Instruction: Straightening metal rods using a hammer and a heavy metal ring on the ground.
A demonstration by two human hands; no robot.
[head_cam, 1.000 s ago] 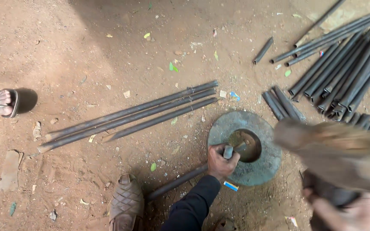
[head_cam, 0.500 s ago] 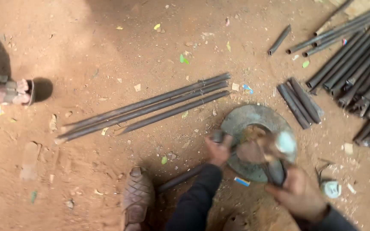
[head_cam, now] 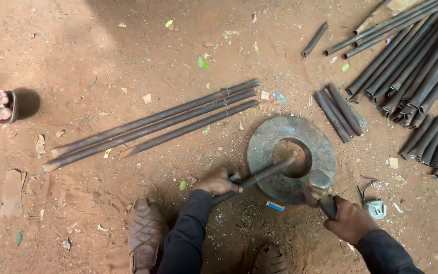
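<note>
Down from its raised blur, the hammer (head_cam: 319, 183) now rests its head on the near rim of the ring (head_cam: 267, 147), the right hand (head_cam: 350, 220) closed round its handle. Left hand (head_cam: 219, 181) is wrapped tight round the rod (head_cam: 267, 172), whose long axis runs up-right, its tip lying in the ring's hole, just left of the hammer head.

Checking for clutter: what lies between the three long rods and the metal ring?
In the head view, only bare dirt with small scraps lies between the three long rods and the metal ring.
</note>
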